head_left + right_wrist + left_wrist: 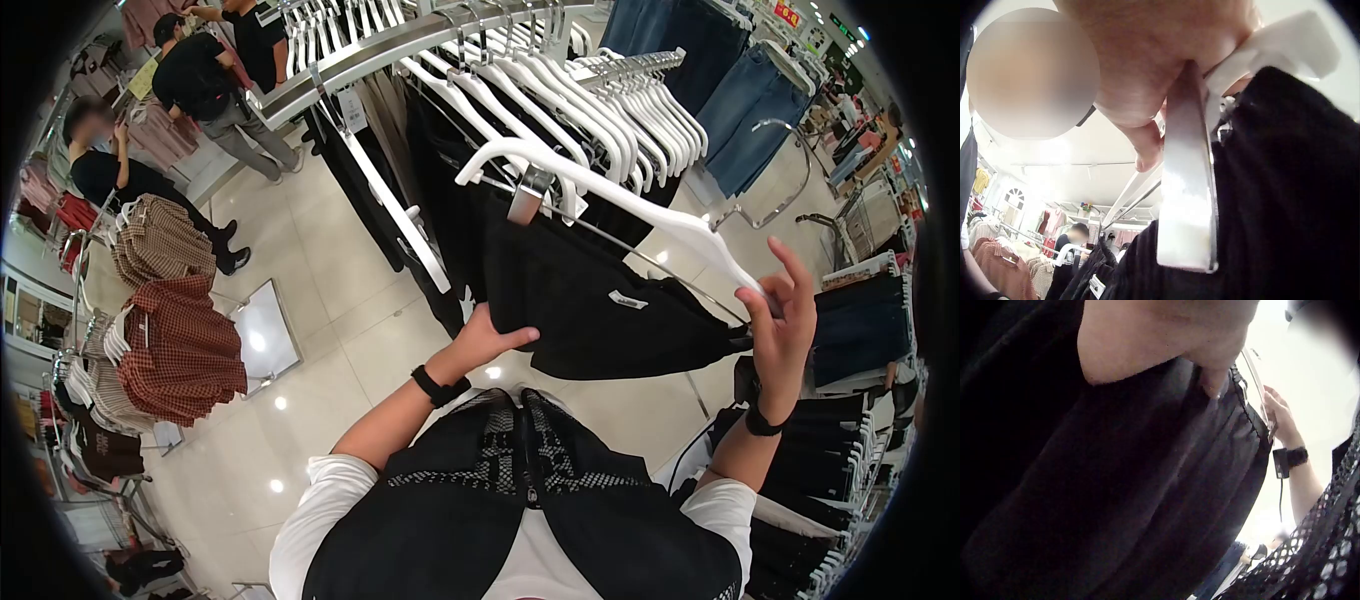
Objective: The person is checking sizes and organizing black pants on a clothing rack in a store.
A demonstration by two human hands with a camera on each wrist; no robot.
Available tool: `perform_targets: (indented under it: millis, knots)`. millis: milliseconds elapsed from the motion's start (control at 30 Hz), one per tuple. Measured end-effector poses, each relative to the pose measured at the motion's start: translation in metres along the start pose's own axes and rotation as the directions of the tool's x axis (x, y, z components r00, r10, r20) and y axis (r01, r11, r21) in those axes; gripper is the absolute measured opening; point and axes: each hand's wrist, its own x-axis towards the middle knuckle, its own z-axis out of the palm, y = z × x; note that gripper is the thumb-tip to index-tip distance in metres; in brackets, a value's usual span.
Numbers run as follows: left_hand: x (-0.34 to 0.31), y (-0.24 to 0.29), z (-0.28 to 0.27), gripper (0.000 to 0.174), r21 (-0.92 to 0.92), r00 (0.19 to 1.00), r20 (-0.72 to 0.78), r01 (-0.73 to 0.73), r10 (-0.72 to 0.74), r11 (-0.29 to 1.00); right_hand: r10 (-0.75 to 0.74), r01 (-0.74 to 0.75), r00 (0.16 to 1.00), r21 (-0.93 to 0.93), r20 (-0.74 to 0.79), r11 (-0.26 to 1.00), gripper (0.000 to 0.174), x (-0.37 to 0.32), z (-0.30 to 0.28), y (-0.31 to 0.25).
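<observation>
A black garment with a small white label hangs tilted from a white hanger, held at its upper left by a metal clip. My left hand grips the garment's lower left side, thumb in front, the other fingers hidden behind the cloth. In the left wrist view the left hand lies over the dark fabric. My right hand pinches the hanger's right end between thumb and fingers, with one finger raised. In the right wrist view a shiny metal clip sits below the right hand.
Behind the garment stands a metal rack with many white hangers. Checked shirts hang at the left, jeans at the upper right, dark clothes at the lower right. People stand at the upper left.
</observation>
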Motion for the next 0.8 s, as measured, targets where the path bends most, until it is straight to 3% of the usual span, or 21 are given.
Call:
perform_targets:
  millis: [167,267,367,400,500,600,700,800]
  knots:
    - [-0.016,0.002,0.0,0.072,0.044,0.968,0.214,0.122,-0.128,0.992,0.074,-0.073,0.997,0.027,-0.034,0.997,0.054,0.012,0.004,0.002]
    - [-0.021,-0.007,0.003,0.064,-0.293,0.925,0.236,0.36,-0.297,0.886,0.109,-0.108,0.994,0.069,-0.024,0.992,0.053,0.017,0.007,0.004]
    - [-0.025,-0.007,0.01,0.054,-0.408,0.943,0.178,0.331,-0.282,0.851,0.114,-0.112,0.993,0.1,-0.014,0.989,0.053,0.02,0.009,0.002]
    - [-0.024,-0.013,0.013,0.056,-0.455,0.963,0.164,0.268,-0.216,0.849,0.111,-0.109,0.994,0.106,-0.013,0.988,0.053,0.021,0.01,0.002]
    - [-0.023,-0.023,0.019,0.061,-0.462,0.961,0.116,0.277,-0.252,0.843,0.09,-0.089,0.996,0.112,-0.004,0.99,0.053,0.022,0.011,0.004]
    - [-0.029,-0.047,0.019,0.065,-0.458,0.997,0.071,0.026,0.007,0.888,0.108,-0.109,0.994,0.127,0.018,0.986,0.053,0.023,0.014,0.003]
    - [-0.023,0.007,0.036,0.071,-0.209,0.999,-0.036,-0.001,-0.006,0.978,0.099,-0.104,0.994,0.154,0.045,0.983,0.053,0.024,0.015,0.006]
    - [-0.02,0.014,0.034,0.072,-0.244,0.996,-0.042,0.07,-0.083,0.967,0.079,-0.085,0.996,0.124,0.05,0.989,0.053,0.022,0.016,0.002]
